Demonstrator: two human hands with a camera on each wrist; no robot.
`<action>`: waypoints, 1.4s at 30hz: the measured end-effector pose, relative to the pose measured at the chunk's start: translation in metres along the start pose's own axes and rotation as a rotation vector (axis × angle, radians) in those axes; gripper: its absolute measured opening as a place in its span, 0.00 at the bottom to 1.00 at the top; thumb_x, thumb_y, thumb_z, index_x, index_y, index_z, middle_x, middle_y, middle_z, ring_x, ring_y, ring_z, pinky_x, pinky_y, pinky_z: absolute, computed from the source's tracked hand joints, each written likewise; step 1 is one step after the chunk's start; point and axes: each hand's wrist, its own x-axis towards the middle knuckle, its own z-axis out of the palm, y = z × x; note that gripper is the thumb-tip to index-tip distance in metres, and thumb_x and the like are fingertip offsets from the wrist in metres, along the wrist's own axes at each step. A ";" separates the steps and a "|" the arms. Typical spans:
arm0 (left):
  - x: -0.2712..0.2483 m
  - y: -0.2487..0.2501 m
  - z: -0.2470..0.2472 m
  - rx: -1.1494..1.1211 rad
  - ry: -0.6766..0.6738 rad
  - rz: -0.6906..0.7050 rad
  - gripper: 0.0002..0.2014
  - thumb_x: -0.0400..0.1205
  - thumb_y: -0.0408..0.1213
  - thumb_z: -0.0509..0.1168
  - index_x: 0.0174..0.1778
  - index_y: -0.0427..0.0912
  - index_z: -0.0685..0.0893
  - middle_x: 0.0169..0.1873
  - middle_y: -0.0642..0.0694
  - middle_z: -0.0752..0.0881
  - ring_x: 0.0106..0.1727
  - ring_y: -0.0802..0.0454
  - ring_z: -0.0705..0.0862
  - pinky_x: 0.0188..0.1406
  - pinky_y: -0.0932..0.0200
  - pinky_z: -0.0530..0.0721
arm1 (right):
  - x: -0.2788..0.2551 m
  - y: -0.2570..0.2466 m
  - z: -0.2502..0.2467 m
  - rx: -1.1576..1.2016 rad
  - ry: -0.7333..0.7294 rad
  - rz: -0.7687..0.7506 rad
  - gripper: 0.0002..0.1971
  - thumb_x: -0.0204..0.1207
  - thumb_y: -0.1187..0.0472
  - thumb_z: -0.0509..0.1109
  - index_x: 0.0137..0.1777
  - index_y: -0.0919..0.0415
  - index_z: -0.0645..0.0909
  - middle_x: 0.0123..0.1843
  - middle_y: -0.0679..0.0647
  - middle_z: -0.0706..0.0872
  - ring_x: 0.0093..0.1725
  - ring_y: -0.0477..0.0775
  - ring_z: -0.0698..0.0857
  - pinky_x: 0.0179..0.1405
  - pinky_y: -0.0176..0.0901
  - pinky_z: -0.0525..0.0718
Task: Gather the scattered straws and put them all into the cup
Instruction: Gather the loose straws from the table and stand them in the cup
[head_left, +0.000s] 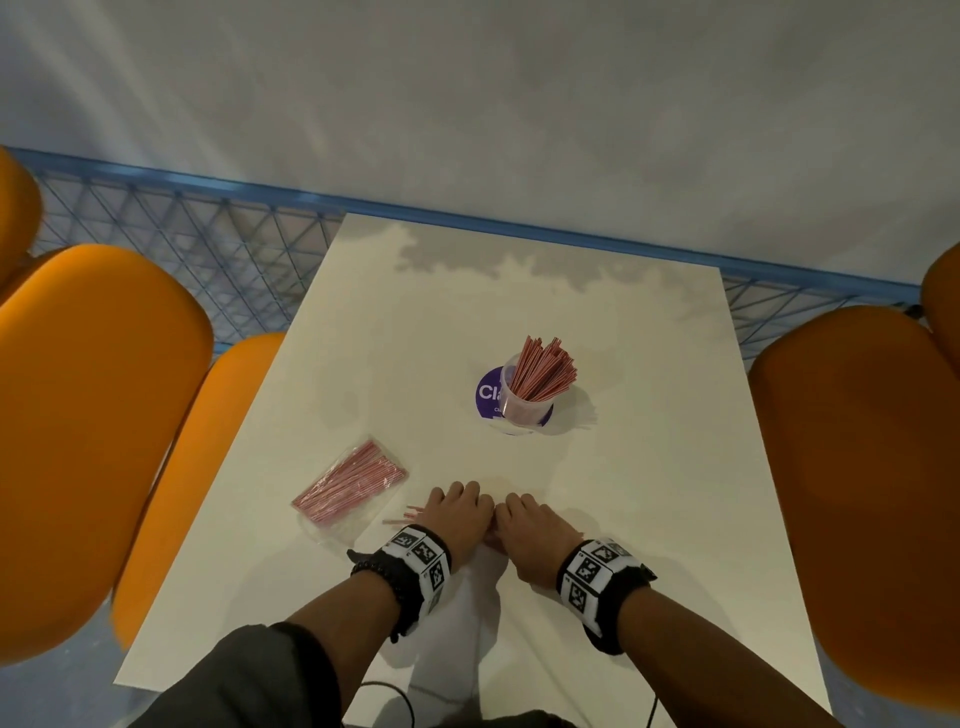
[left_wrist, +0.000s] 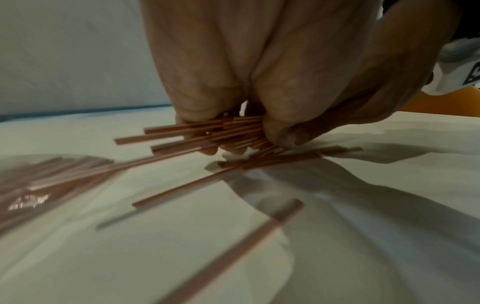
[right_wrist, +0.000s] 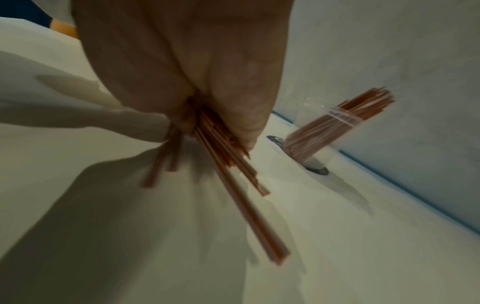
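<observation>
Thin red-and-white straws (left_wrist: 182, 131) lie in a bunch on the white table (head_left: 623, 493) near its front edge. My left hand (head_left: 460, 501) and right hand (head_left: 514, 514) sit side by side over them, knuckles up. In the left wrist view the left hand (left_wrist: 233, 131) curls its fingers round one end of the bunch. The right hand (right_wrist: 207, 127) grips the other end of the straws (right_wrist: 233, 174), which fan out below it. Two loose straws (left_wrist: 187, 189) lie flat beside them. The clear cup (head_left: 522, 402), holding several straws, stands upright farther back; it also shows as the cup (right_wrist: 335, 125).
A clear plastic bag of more straws (head_left: 348, 491) lies left of my left hand. A purple round sticker (head_left: 488, 392) lies under the cup. Orange chairs (head_left: 93, 415) flank the table on both sides. A blue mesh fence (head_left: 208, 244) runs behind it.
</observation>
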 end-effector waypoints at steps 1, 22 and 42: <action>0.000 0.000 -0.004 0.018 0.002 0.019 0.17 0.83 0.31 0.57 0.68 0.36 0.71 0.65 0.38 0.74 0.66 0.38 0.74 0.62 0.44 0.71 | -0.001 0.004 -0.003 0.014 0.007 0.011 0.19 0.79 0.62 0.67 0.68 0.65 0.70 0.63 0.63 0.77 0.59 0.62 0.76 0.52 0.51 0.77; 0.008 -0.009 -0.091 -0.146 -0.186 -0.053 0.15 0.80 0.50 0.66 0.53 0.41 0.82 0.50 0.41 0.83 0.48 0.44 0.84 0.44 0.54 0.80 | -0.026 0.048 -0.051 0.107 0.056 0.254 0.24 0.84 0.41 0.54 0.59 0.59 0.81 0.57 0.59 0.85 0.55 0.63 0.85 0.51 0.51 0.79; -0.015 0.010 -0.108 -2.367 -0.318 -0.168 0.20 0.86 0.50 0.61 0.52 0.33 0.85 0.49 0.35 0.88 0.53 0.39 0.88 0.53 0.46 0.87 | -0.064 0.007 -0.209 1.796 0.746 -0.010 0.31 0.76 0.48 0.70 0.29 0.60 0.51 0.22 0.57 0.53 0.22 0.55 0.51 0.24 0.48 0.52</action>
